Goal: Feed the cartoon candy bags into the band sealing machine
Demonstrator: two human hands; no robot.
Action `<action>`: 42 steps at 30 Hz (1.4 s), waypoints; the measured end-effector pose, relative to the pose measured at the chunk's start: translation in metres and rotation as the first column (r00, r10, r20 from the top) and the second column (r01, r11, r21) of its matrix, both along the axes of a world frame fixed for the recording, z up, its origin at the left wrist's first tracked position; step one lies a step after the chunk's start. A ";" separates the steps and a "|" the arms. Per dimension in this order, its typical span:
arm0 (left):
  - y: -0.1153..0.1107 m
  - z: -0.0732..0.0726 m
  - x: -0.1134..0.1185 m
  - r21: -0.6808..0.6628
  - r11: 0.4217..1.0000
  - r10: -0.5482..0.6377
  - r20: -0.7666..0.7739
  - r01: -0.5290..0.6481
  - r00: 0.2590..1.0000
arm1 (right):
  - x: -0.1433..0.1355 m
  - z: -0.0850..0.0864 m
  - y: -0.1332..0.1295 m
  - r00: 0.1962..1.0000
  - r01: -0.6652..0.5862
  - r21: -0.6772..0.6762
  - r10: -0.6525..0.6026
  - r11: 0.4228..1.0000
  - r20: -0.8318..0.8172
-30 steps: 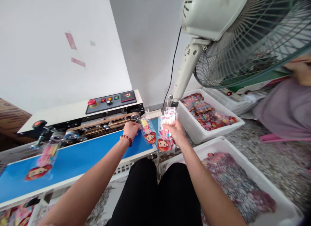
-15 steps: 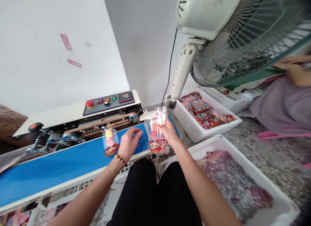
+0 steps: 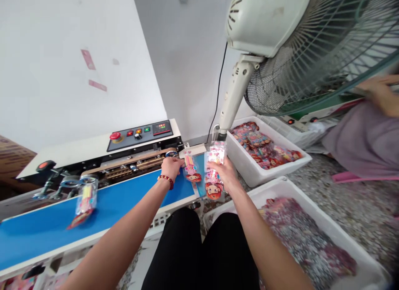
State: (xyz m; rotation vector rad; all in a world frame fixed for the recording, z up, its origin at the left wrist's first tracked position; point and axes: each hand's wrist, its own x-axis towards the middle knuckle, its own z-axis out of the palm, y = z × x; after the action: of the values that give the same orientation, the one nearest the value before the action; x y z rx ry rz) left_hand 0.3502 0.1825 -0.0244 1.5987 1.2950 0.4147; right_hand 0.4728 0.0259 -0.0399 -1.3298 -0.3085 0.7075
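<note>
Nearest: black-clad legs (image 3: 202, 248), lower centre. To the right of them, a white crate (image 3: 308, 206) holding clear-wrapped goods, contents too jumbled to separate.

Ahead of the knees: right hand (image 3: 227, 173) clamped on a stack of printed packets (image 3: 214, 177), red-haired cartoon head at the lower end, clear film at the top. Left hand (image 3: 171, 168), red beaded bracelet (image 3: 166, 180) at its wrist, has its fingertips drawn together on the upper left edge of a single packet (image 3: 192, 169). This packet lies at the right end of a blue belt (image 3: 131, 204), just beside the stack; yellow and pink contents visible, cartoon head toward the knees.

Further left on the belt: a second packet (image 3: 85, 200), tilted, lower end blurred, well apart from both hands.

Behind the belt: machine with rollers and a control panel (image 3: 140, 135); red button (image 3: 115, 137), lit digital display (image 3: 161, 127).

Farther right: second white crate (image 3: 260, 177), filled with similar packets; fan (image 3: 311, 61) above it. Beyond, a person in greyish-purple clothing (image 3: 358, 140), partly behind the fan. Pale wall (image 3: 77, 86) at the back.
</note>
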 end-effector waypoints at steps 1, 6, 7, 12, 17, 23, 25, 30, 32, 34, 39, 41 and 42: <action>0.004 -0.002 -0.003 0.023 1.000 0.001 -0.031 0.000 1.000 | -0.001 0.000 0.000 1.000 -0.010 0.000 0.010 1.000 -0.006; 0.021 -0.008 -0.039 0.099 0.995 0.032 -0.086 -0.024 0.996 | -0.007 -0.004 0.009 0.999 -0.045 0.029 0.045 0.999 0.008; 0.024 -0.008 -0.051 0.114 0.993 0.038 -0.098 -0.027 0.994 | -0.008 -0.005 0.011 0.999 -0.052 0.036 0.052 0.998 0.000; 0.031 -0.006 -0.109 0.261 0.964 0.096 -0.197 -0.042 0.976 | -0.012 -0.013 0.016 0.993 -0.117 0.029 0.116 0.993 0.014; -0.003 -0.002 -0.114 0.674 0.738 0.078 -0.099 0.010 0.992 | -0.012 -0.016 0.016 0.984 -0.171 0.032 0.169 0.985 0.054; -0.029 0.000 -0.100 0.665 0.740 -0.086 -0.055 0.101 0.995 | -0.012 -0.013 0.013 0.993 -0.067 0.013 0.065 0.998 0.096; -0.015 -0.006 -0.125 0.724 0.689 0.015 0.005 -0.014 1.000 | -0.012 -0.012 0.010 0.995 -0.071 0.008 0.070 0.997 0.064; 0.017 -0.015 -0.227 0.796 0.603 0.146 -0.040 -0.057 0.988 | -0.014 -0.006 0.009 0.995 -0.103 0.008 0.103 0.995 -0.009; 0.013 -0.013 -0.252 0.788 0.615 0.140 -0.065 -0.035 0.988 | -0.013 -0.005 0.012 0.996 -0.090 0.005 0.090 0.996 -0.018; 0.001 -0.009 -0.253 0.760 0.650 0.074 -0.059 -0.004 0.996 | -0.014 -0.005 0.015 0.997 -0.078 -0.001 0.078 0.997 -0.018; -0.033 -0.002 -0.169 0.488 0.862 -0.187 0.050 0.139 0.981 | -0.020 0.000 0.021 0.996 -0.081 0.005 0.081 0.997 0.030; -0.040 0.001 -0.120 0.304 0.933 -0.240 0.125 0.193 0.963 | -0.021 0.000 0.024 0.992 -0.092 -0.001 0.091 0.996 0.090; -0.042 0.001 -0.097 0.214 0.953 -0.252 0.164 0.215 0.954 | -0.021 -0.001 0.026 0.990 -0.090 -0.005 0.090 0.996 0.112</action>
State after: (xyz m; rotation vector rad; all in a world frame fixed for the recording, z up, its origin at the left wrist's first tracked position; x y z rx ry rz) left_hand 0.2533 0.1404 -0.0232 1.8052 0.9287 0.5434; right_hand 0.4521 0.0517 -0.0412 -1.3649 -0.4611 0.7095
